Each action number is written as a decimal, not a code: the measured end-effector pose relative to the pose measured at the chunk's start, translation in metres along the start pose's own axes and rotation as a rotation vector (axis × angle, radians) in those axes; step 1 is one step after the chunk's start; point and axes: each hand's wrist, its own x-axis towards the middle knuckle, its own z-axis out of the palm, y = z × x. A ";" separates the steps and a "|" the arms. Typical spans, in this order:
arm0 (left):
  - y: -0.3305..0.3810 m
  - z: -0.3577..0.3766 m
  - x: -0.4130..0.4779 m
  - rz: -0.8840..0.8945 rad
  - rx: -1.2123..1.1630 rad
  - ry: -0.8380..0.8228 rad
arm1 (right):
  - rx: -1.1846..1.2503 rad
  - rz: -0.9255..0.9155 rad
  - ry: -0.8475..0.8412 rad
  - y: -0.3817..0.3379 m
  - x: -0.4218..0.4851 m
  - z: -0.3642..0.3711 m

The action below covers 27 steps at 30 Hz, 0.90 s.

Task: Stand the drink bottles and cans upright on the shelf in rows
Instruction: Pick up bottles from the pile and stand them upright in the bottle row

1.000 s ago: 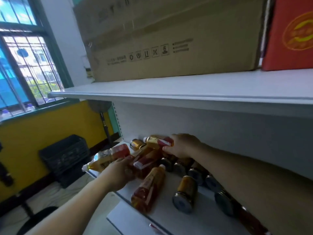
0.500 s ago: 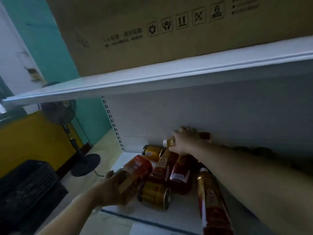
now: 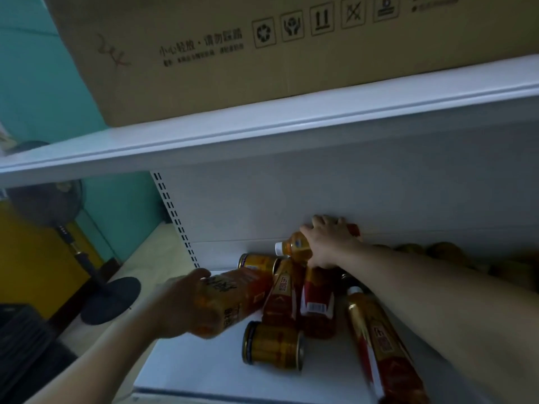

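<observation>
Big brown cardboard box at the front edge of the upper white shelf says 小心轻放 · 请勿踩踏, plus a row of handling symbols: recycle, cupped hands, up arrows. The amber plastic bottles below have Chinese labels, too blurry to read tbh, and one shows a barcode.

Lower shelf seen from the front; clock positions are taken from the picture's middle. Bare floor lies at 6 to 7 o'clock, between the front edge and a can on its side at 6. The middle is open air, in front of the bare back panel. The upper shelf caps the opening at 12, with a box on it. A heap of lying bottles blocks the floor just below the middle, with a second can behind it. The left hand, gripping a held bottle, bars the left corner at 7. The right hand, gripping a back bottle near the panel, fills 4 o'clock with its forearm. A long bottle lies at 5. Dim drinks line the panel at 3.
</observation>
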 end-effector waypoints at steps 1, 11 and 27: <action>0.005 -0.008 0.003 -0.013 0.039 -0.007 | 0.006 -0.007 0.009 0.000 0.000 0.002; 0.033 -0.041 0.027 -0.037 0.021 0.222 | 0.147 -0.086 0.125 0.018 -0.003 0.007; 0.058 0.071 0.077 -0.053 -0.993 0.624 | 0.593 0.086 0.460 0.048 -0.046 0.006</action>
